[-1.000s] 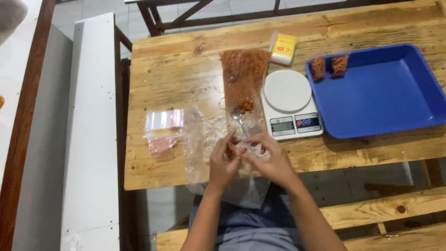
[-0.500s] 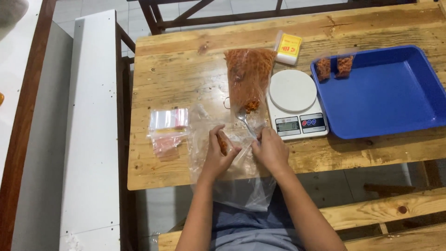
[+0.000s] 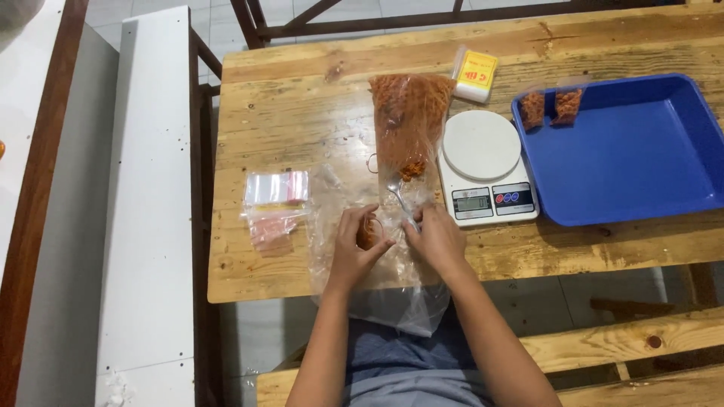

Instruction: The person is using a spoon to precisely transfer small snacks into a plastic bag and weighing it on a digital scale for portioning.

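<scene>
My left hand [image 3: 356, 247] is closed around a small clear bag holding an orange-brown snack [image 3: 367, 234], near the table's front edge. My right hand [image 3: 436, 238] pinches the same small bag from the right. Both hands rest on a sheet of clear plastic [image 3: 377, 294] that hangs over the table edge. Just behind the hands lies a metal spoon [image 3: 400, 197] at the mouth of a large clear bag of orange snack [image 3: 407, 113].
A white kitchen scale [image 3: 486, 164] stands right of the big bag. A blue tray [image 3: 641, 162] holds two filled small bags [image 3: 549, 107] in its far left corner. A stack of empty small bags [image 3: 275, 200] lies left. A yellow-and-white box [image 3: 473, 75] sits behind the scale.
The hands have shifted slightly apart and lower on the plastic sheet. The small filled bag now shows in my left hand's fingers.
</scene>
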